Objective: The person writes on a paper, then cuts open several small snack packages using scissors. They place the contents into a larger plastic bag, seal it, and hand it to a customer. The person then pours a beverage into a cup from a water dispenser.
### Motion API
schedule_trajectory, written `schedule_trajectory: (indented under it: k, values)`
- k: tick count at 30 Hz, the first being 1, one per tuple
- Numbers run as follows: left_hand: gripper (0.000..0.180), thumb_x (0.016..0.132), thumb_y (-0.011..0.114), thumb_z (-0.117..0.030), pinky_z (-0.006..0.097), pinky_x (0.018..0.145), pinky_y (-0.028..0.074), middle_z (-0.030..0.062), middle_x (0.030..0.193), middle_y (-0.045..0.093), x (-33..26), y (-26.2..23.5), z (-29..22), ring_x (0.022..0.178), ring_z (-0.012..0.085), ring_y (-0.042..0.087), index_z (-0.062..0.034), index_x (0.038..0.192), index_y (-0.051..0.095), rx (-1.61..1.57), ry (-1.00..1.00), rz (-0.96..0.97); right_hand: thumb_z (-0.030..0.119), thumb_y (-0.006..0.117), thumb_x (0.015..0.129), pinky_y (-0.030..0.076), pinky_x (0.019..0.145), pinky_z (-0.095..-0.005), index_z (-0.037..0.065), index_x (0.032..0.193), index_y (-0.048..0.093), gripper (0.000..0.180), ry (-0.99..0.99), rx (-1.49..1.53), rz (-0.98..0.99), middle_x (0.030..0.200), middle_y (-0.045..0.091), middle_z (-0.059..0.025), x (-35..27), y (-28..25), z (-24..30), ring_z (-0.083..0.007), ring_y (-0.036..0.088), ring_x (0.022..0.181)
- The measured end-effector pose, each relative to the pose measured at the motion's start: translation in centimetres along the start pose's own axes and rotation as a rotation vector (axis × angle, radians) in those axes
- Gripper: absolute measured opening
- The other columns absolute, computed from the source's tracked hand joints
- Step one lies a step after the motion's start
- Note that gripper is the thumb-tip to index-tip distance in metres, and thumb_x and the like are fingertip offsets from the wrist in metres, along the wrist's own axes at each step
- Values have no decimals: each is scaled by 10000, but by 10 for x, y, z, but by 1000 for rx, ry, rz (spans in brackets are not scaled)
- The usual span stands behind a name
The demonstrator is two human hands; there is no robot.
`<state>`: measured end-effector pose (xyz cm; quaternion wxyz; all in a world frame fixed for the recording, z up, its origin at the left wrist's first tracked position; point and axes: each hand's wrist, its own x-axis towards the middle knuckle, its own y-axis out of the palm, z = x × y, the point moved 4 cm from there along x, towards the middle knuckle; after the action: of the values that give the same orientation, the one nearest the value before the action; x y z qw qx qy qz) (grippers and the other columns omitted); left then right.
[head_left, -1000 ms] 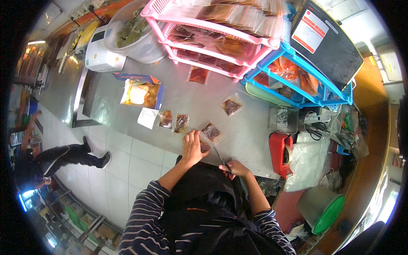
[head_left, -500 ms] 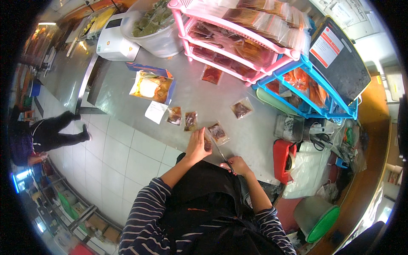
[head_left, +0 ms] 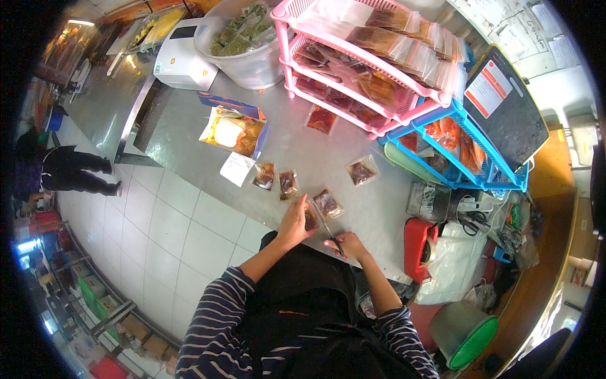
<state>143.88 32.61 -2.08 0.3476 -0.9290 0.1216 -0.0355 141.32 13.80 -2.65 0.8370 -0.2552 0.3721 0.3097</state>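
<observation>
The right hand's (head_left: 349,246) grip is closed round scissors (head_left: 328,232), blades pointing far-left beside a brown-filled sachet (head_left: 310,220). The left hand's (head_left: 294,224) grip clamps that sachet at the near edge of the tabletop (head_left: 379,218). Just right lies another packet (head_left: 327,203); farther left, an open food box (head_left: 261,138).

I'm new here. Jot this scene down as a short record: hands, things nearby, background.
Left hand: holds a brown sachet
Right hand: holds scissors, close to that sachet
Table: metal, with five other sachets lying loose
Box: open, food inside, paper slip beside it
Storage: pink rack, blue rack, both holding packets
Right side: red tape dispenser
Background: person on tiled floor
</observation>
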Motion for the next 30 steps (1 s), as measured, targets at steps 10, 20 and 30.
schedule_trajectory:
  k: [10,20,30]
  values:
    - [1060,551,808,-122,399,922,398,151,1098,533,1,-10,5,1031,324,492,41,1366,149,-34,12,39,627,676,663,439,472,-317,42,586,598,595,-44,-236,-169,489,545,-58,4,-18,-6,-159,555,452]
    - [926,550,821,-145,440,897,371,192,1088,488,27,-23,-1,1021,360,466,5,1303,303,83,-3,53,122,780,655,452,466,-259,0,794,634,235,40,273,-790,624,623,-53,-206,-104,-26,-97,571,521]
    - [333,821,581,-248,457,878,366,170,964,580,63,-30,15,986,354,497,-32,1072,556,-31,-73,-30,53,745,580,499,665,-365,7,789,640,238,232,-507,-1449,812,652,-157,-302,-252,-33,-306,634,762]
